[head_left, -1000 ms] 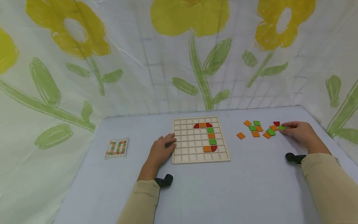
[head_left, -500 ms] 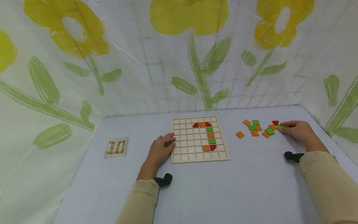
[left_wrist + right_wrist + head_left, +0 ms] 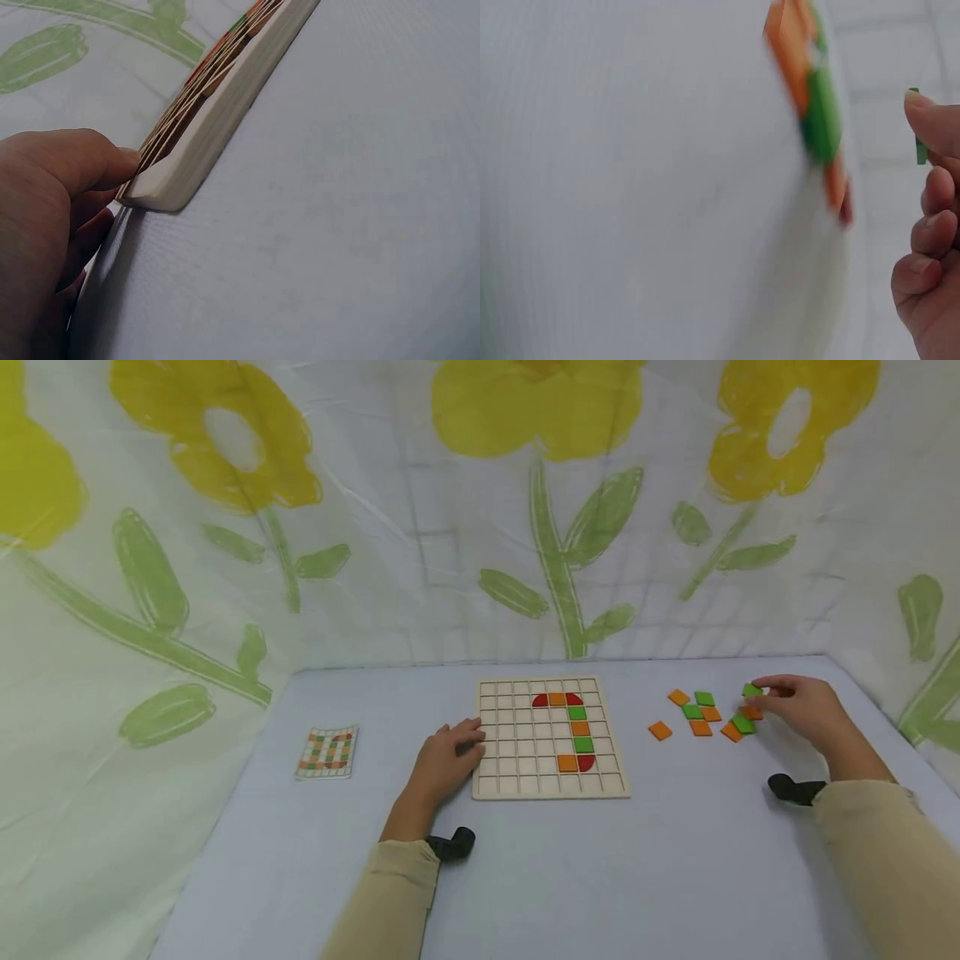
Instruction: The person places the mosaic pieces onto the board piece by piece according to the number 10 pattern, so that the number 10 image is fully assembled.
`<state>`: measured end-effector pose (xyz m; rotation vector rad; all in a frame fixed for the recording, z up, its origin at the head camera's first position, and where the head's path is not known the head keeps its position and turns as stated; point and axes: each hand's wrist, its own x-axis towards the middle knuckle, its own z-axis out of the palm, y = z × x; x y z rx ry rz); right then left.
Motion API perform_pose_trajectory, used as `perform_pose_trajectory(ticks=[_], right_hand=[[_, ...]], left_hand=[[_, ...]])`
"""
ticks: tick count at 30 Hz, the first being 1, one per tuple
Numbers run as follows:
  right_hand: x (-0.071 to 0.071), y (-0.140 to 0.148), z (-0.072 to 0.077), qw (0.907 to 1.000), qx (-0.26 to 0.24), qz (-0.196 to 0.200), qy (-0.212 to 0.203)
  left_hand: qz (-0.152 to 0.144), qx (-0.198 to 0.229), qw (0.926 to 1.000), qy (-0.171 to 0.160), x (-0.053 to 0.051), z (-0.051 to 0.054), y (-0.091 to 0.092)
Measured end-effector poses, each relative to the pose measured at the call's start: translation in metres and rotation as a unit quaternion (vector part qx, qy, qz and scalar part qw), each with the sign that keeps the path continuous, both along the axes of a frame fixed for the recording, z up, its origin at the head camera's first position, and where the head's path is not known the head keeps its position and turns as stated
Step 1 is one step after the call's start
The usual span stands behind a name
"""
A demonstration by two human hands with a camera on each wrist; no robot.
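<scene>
My right hand pinches a green square tile between thumb and fingertips, over the right-hand end of the loose tiles. In the right wrist view this green tile is edge-on and raised off the table. A wooden grid board lies mid-table, with orange, green and red pieces set in its cells in a hooked line. My left hand rests against the board's left edge with relaxed fingers. The left wrist view shows its thumb touching the board's rim.
Several loose orange and green tiles lie right of the board, some overlapping. A small pattern card lies at the left. A white curtain with painted flowers hangs behind the table.
My right hand has lifted the green tile off the loose pieces and moved it slightly. The left hand stays at the board's edge. The head view has shifted a little.
</scene>
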<state>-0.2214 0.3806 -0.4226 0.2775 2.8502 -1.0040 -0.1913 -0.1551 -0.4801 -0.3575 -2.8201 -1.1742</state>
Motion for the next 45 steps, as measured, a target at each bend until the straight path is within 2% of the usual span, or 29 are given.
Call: perform_pose_trajectory(ticks=[2,6,8,11,16,21,24,29,35,45], right_hand=[[-0.006,-0.021,0.007,0.9995,0.003,0.019,0.023],[-0.017,-0.067,0.019,0.9944,0.011,0.084,0.064],[-0.02,-0.09,0.024,0.9903,0.011,0.116,0.075],[-0.023,-0.125,0.029,0.9863,0.003,0.145,0.079],[-0.026,-0.181,0.029,0.9782,-0.01,0.189,0.086],[-0.032,-0.224,0.015,0.9667,-0.026,0.246,0.068],[-0.035,-0.24,0.002,0.9651,-0.031,0.257,0.038],[-0.04,-0.258,-0.011,0.9674,-0.037,0.25,0.012],[-0.043,-0.268,-0.013,0.9685,-0.034,0.247,-0.004],[-0.045,-0.273,-0.011,0.9636,-0.014,0.267,0.011]], left_hand=[[0.0,0.0,1.0,0.0,0.001,0.001,0.0],[-0.004,0.004,1.0,0.004,0.001,0.002,-0.001],[-0.008,0.006,0.9999,0.009,0.001,0.003,-0.001],[-0.012,0.006,0.9998,0.015,-0.001,0.003,0.0],[-0.007,0.002,0.9999,0.009,-0.003,0.002,0.0],[0.0,0.004,0.9999,0.01,-0.001,0.0,0.001],[0.002,0.004,1.0,0.001,0.002,-0.003,0.002],[0.0,0.003,1.0,-0.005,0.006,-0.004,0.005],[0.0,-0.003,1.0,-0.001,0.005,0.001,0.004],[0.001,-0.005,1.0,0.007,0.002,0.004,0.002]])
